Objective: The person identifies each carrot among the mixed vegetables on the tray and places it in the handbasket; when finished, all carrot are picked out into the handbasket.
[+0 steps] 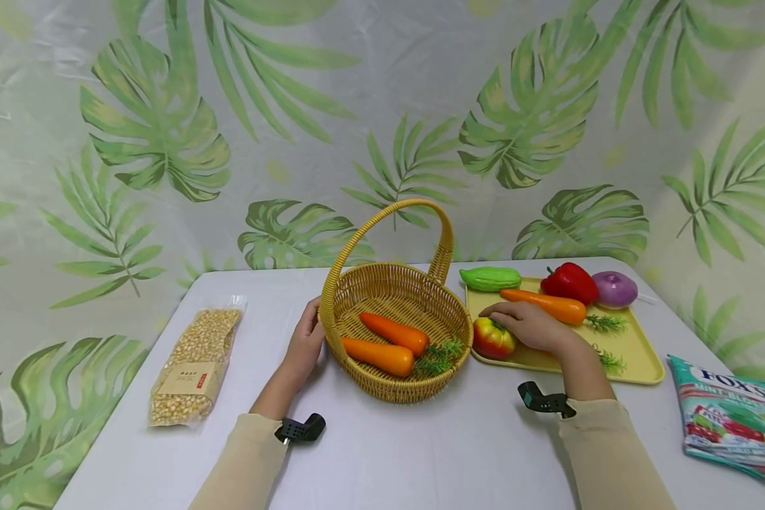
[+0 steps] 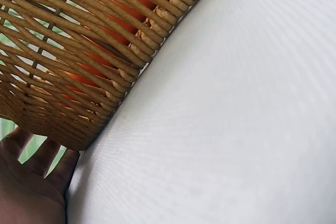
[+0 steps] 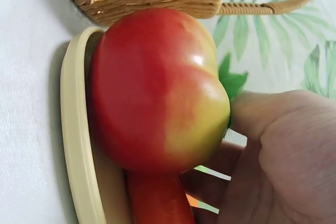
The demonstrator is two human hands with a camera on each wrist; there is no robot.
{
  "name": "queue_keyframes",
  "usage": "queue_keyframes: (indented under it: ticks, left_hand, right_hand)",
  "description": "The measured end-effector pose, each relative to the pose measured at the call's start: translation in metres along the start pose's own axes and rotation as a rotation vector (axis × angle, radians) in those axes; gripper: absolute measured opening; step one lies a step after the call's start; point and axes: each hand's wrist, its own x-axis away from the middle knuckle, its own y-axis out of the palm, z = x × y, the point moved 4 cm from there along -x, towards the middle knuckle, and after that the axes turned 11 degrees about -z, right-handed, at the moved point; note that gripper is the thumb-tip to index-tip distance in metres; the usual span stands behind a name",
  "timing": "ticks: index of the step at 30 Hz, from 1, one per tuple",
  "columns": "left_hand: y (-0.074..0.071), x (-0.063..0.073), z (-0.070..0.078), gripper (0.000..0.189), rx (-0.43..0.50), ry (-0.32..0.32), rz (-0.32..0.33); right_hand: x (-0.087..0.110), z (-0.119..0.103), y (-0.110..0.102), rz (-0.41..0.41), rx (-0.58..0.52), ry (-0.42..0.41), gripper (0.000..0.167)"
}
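A wicker basket [image 1: 395, 393] with an arched handle holds two carrots [image 1: 382, 355] with green tops. My left hand [image 1: 306, 343] rests against the basket's left side, its fingers [image 2: 44, 156] extended and spread along the weave. With my right hand [image 1: 532, 326] I hold a red and yellow toy tomato [image 1: 494, 338] at the front left corner of the yellow tray [image 1: 644, 368]. The thumb lies at the tomato's green leaf top [image 3: 231, 80]; the other fingers are partly hidden behind it. Below the tomato in the right wrist view is another carrot [image 3: 157, 198].
On the tray lie a carrot [image 1: 548, 306], a red bell pepper [image 1: 570, 283] and a purple onion [image 1: 614, 290], with a green bitter melon [image 1: 489, 278] at its back left edge. A bag of corn kernels [image 1: 197, 361] lies left; a Fox's candy bag [image 1: 733, 418] lies right.
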Motion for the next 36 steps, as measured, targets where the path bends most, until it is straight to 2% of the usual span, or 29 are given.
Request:
queue_keyframes:
  ticks: [7, 15, 22, 32, 36]
  left_hand:
    - [-0.001, -0.001, -0.002, 0.043, 0.012, -0.009, -0.007]
    - [0.0, -0.003, 0.0, 0.043, 0.028, -0.01, -0.002]
    - [0.0, -0.002, 0.001, 0.04, 0.011, 0.011, 0.002]
    - [-0.001, -0.002, 0.0, 0.039, -0.007, 0.001, 0.003]
    - [0.0, -0.002, -0.001, 0.04, -0.007, -0.003, 0.004]
  right_hand:
    - [0.003, 0.008, 0.0, 0.008, -0.023, 0.023, 0.032]
    - [0.008, 0.011, -0.003, 0.001, -0.029, 0.005, 0.033]
    - [0.01, 0.015, -0.005, -0.046, -0.035, 0.014, 0.034]
    - [0.012, 0.019, -0.005, -0.071, -0.032, 0.021, 0.034]
    - [0.016, 0.022, -0.007, -0.089, -0.036, 0.05, 0.035]
